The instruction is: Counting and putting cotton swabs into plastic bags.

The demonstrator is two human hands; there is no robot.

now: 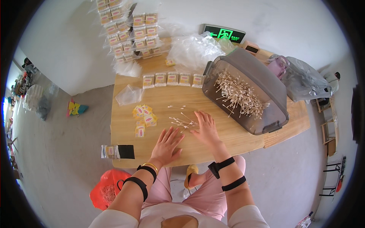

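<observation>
A small loose bunch of cotton swabs [178, 122] lies on the wooden table in front of me, with a few more swabs [176, 106] just beyond. My left hand [166, 143] rests flat, fingers stretched, at the near side of the bunch. On its right side, my right hand [206, 130] is spread with its fingertips by the swab ends. Neither hand holds anything that I can see. To the right, a tipped grey plastic bin [262, 85] contains a big heap of cotton swabs [240, 93]. Small yellow and white paper labels [144, 114] lie left of the bunch.
Filled swab packs [172, 79] stand in a row, with clear plastic bags [129, 95] beside it. Stacked packs [146, 32] and crumpled plastic [195, 49] are at the back. A pack on a black strip [125, 151] sits at the left edge, above a red bag [102, 201].
</observation>
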